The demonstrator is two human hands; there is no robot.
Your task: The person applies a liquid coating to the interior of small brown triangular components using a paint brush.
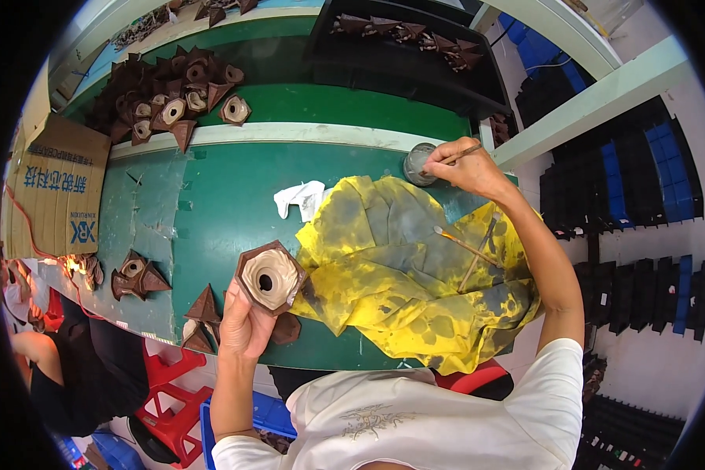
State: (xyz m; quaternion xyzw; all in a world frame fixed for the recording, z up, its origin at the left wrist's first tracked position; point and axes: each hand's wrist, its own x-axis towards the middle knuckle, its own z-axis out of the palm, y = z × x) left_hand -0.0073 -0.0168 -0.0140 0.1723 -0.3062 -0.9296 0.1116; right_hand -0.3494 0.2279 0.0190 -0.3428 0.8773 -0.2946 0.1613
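Note:
My left hand (244,327) grips a brown hexagonal piece (280,265) by its edge, its cream-coloured hollow and dark central hole facing up. At the far right of the table, my right hand (471,171) pinches a thin brush (456,155) tilted over a small glass jar (415,168). Whether its tip touches the liquid is hidden. Between the hands spreads a crumpled yellow cloth (352,262) with grey stains. Two slim brushes (475,251) lie crossed on it. White crumpled material (301,199) lies beside it. Brown pointed pieces (204,304) sit near my left hand.
Similar brown pieces (160,90) are heaped on the raised green shelf at the back left. A black bin (411,82) holds more. A cardboard box (59,180) stands at the left, near another person's arm (41,352). A white frame post (595,102) crosses at right.

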